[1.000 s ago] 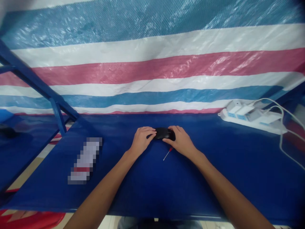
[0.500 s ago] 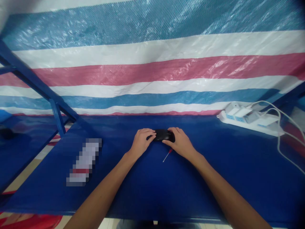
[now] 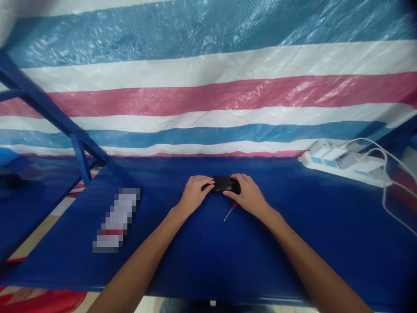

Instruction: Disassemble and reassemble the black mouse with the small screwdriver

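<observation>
Head camera: left hand (image 3: 197, 191) and right hand (image 3: 247, 193) grip opposite ends of a glossy black, rounded, mouse-like device (image 3: 223, 184), just beyond the middle of the smooth blue tabletop (image 3: 208, 252). Close to that tabletop's middle lies a slim red-handled metal screwdriver (image 3: 233, 207), and at its far right corner, a long white plastic power strip (image 3: 342, 170)!

No text, label, brand or number is legible. Item at left (image 3: 116, 219) — surface pixelated, pale with a dark red band; any print there cannot be made out. Power strip at right (image 3: 342, 168) — small light-blue patches seen, too small and blurred to show whether they carry lettering. Black object (image 3: 223, 183) between the hands: partly covered by fingers, no marking readable on the exposed top.
</observation>
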